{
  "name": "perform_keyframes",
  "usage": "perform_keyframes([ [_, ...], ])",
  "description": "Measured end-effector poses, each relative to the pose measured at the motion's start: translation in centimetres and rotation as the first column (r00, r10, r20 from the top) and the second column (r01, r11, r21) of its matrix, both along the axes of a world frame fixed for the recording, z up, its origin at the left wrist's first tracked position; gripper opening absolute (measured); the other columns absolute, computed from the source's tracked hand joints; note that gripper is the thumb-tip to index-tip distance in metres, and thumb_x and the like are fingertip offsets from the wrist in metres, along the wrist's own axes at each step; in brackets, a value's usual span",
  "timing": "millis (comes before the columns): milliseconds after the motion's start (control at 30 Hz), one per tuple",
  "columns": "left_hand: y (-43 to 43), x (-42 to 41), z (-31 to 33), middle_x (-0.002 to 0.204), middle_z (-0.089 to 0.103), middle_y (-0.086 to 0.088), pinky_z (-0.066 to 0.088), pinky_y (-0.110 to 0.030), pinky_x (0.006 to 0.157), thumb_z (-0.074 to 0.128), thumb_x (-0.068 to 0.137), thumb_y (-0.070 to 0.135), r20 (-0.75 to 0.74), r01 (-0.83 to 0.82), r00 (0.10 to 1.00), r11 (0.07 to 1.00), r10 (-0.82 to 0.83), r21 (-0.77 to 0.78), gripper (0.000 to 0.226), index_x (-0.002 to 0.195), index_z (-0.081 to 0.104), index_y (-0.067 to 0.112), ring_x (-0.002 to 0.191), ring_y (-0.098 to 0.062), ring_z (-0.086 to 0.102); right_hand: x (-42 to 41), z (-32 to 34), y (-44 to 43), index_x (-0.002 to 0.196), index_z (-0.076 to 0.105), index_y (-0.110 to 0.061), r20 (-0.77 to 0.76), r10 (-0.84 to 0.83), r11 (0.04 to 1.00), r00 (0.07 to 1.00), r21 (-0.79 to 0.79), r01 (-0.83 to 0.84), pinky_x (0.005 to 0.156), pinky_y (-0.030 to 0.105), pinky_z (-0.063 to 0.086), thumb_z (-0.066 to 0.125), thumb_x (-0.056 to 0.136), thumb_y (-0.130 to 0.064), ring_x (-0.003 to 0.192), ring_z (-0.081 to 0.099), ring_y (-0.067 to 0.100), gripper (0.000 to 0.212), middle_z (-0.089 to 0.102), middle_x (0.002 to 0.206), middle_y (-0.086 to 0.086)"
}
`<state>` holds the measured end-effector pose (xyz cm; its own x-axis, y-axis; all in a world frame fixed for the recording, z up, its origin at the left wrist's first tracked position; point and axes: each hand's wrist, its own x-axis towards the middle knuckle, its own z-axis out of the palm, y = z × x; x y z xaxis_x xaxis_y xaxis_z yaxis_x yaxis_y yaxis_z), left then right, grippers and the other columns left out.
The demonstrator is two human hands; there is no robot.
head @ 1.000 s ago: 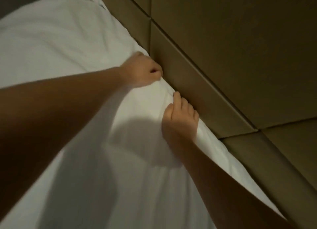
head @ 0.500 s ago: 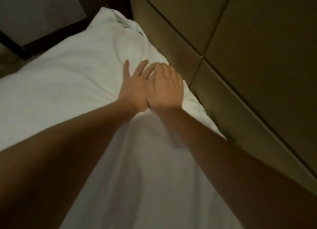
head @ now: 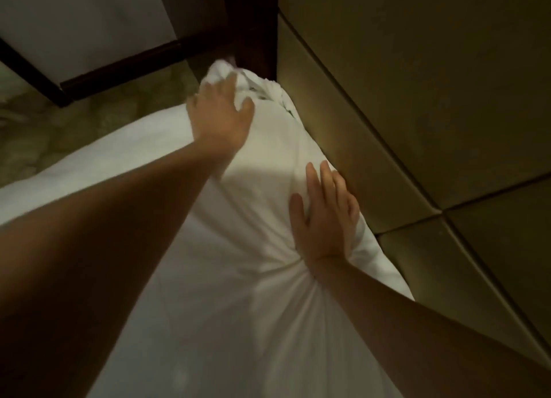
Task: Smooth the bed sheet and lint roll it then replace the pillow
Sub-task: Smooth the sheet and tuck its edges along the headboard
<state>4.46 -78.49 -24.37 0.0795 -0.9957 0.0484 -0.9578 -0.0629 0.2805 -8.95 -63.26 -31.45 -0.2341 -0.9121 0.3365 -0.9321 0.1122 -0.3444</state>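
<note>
1. Head view, the task's thing: the white bed sheet (head: 208, 293) fills the centre and lower part of the frame, from the left edge to the wall on the right. It is a plain, matte woven cloth, mostly smooth.
2. Near the right wrist, at centre right, the cloth gathers into creases that fan out toward the bottom of the frame.
3. At upper centre the sheet ends in a bunched, crumpled corner (head: 262, 90). Some dark marks show in its folds, too small to read.
4. The left hand (head: 219, 120) lies at upper centre on the sheet, blurred, with its fingers spread and fairly straight. The fingertips reach the bunched corner, and it grips nothing that can be seen.
5. The right hand (head: 325, 218) lies palm down at centre right with its fingers straight. It presses the sheet's edge just beside the wall.
6. 2 bare forearms run in from the lower left and lower right corners.
7. Surroundings: smooth tan padded wall panels (head: 417, 84) with deep seams cover the right half.
8. A dark wooden post (head: 253, 24) stands at top centre.
9. A mottled green carpet (head: 89, 114) shows at upper left, below a pale panel (head: 74, 18) edged in dark wood trim (head: 119, 66).
</note>
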Motion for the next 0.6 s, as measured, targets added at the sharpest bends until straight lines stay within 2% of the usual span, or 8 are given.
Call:
perform_keyframes([
  [67, -0.7, 0.0, -0.5, 0.136, 0.049, -0.014, 0.02, -0.039, 0.109, 0.028, 0.098, 0.043, 0.027, 0.08, 0.996, 0.992, -0.083, 0.093, 0.054, 0.142, 0.038, 0.013, 0.127, -0.03, 0.041, 0.1, 0.2, 0.0, 0.133, 0.055, -0.017, -0.002, -0.005, 1.0, 1.0, 0.019, 0.005, 0.096, 0.035, 0.025, 0.035, 0.088, -0.041, 0.125, 0.037, 0.021, 0.055, 0.052, 0.139, 0.009],
  [133, -1.5, -0.1, -0.7, 0.133, 0.052, -0.016, 0.026, -0.038, 0.106, 0.024, 0.098, 0.045, 0.073, 0.113, 0.989, 0.975, -0.129, 0.19, 0.056, 0.137, 0.043, 0.009, 0.123, -0.032, 0.045, 0.0, 0.3, 0.0, 0.133, 0.055, -0.017, -0.006, -0.005, 1.0, 1.0, 0.027, 0.005, 0.097, 0.035, 0.025, 0.036, 0.088, -0.04, 0.125, 0.036, 0.02, 0.054, 0.052, 0.139, 0.009],
  [233, -3.8, 0.1, -0.8, 0.133, 0.051, -0.016, 0.035, -0.039, 0.1, 0.02, 0.096, 0.051, 0.037, 0.086, 0.993, 0.914, -0.109, 0.396, 0.061, 0.131, 0.05, 0.01, 0.12, -0.034, 0.047, 0.1, 0.3, 0.1, 0.134, 0.054, -0.018, -0.008, -0.013, 0.998, 1.0, 0.056, 0.013, 0.098, 0.035, 0.024, 0.036, 0.087, -0.04, 0.127, 0.036, 0.02, 0.055, 0.051, 0.14, 0.007],
  [367, -5.3, -2.0, -0.7, 0.143, 0.043, -0.013, 0.021, -0.041, 0.109, 0.016, 0.099, 0.039, 0.071, -0.027, 0.997, 0.867, -0.01, 0.498, 0.054, 0.138, 0.042, 0.013, 0.13, -0.03, 0.039, 0.1, -0.1, 0.0, 0.137, 0.046, -0.021, -0.011, -0.017, 0.997, 1.0, 0.069, 0.017, 0.099, 0.036, 0.025, 0.037, 0.086, -0.039, 0.128, 0.036, 0.02, 0.054, 0.048, 0.142, 0.006],
  [433, -4.3, -3.0, -1.1, 0.127, 0.056, -0.014, 0.027, -0.039, 0.104, 0.021, 0.098, 0.033, 0.153, -0.08, 0.988, 0.914, 0.02, 0.397, 0.049, 0.126, 0.053, 0.009, 0.119, -0.029, 0.049, 0.1, -0.2, 0.0, 0.136, 0.041, -0.023, -0.012, -0.015, 0.998, 1.0, 0.06, 0.016, 0.099, 0.037, 0.026, 0.036, 0.086, -0.038, 0.127, 0.037, 0.021, 0.053, 0.049, 0.142, 0.007],
  [500, -1.8, -2.8, -0.6, 0.09, 0.065, -0.014, 0.044, -0.033, 0.084, 0.034, 0.089, 0.032, 0.246, -0.082, 0.969, 0.979, 0.034, 0.186, 0.043, 0.097, 0.066, 0.004, 0.085, -0.028, 0.061, 0.2, -0.2, 0.1, 0.136, 0.04, -0.023, -0.005, -0.018, 0.998, 1.0, 0.054, 0.018, 0.098, 0.038, 0.027, 0.036, 0.086, -0.038, 0.127, 0.038, 0.021, 0.052, 0.049, 0.142, 0.007],
  [533, -0.9, -2.6, -1.1, 0.079, 0.062, -0.015, 0.046, -0.032, 0.074, 0.04, 0.082, 0.031, 0.237, -0.04, 0.971, 0.998, 0.028, 0.047, 0.041, 0.088, 0.065, 0.0, 0.073, -0.029, 0.059, 0.2, -0.2, 0.1, 0.136, 0.041, -0.023, -0.001, -0.023, 0.998, 1.0, 0.051, 0.023, 0.098, 0.038, 0.026, 0.036, 0.086, -0.038, 0.126, 0.038, 0.022, 0.052, 0.05, 0.141, 0.007],
  [600, 0.2, -2.7, -2.0, 0.08, 0.059, -0.018, 0.046, -0.036, 0.071, 0.042, 0.076, 0.025, 0.12, 0.117, 0.987, 0.99, -0.107, -0.081, 0.038, 0.09, 0.061, -0.004, 0.073, -0.031, 0.056, 0.3, -0.1, 0.1, 0.135, 0.041, -0.023, 0.006, -0.021, 0.998, 1.0, 0.052, 0.021, 0.098, 0.038, 0.026, 0.035, 0.086, -0.037, 0.126, 0.038, 0.022, 0.052, 0.05, 0.141, 0.008],
])
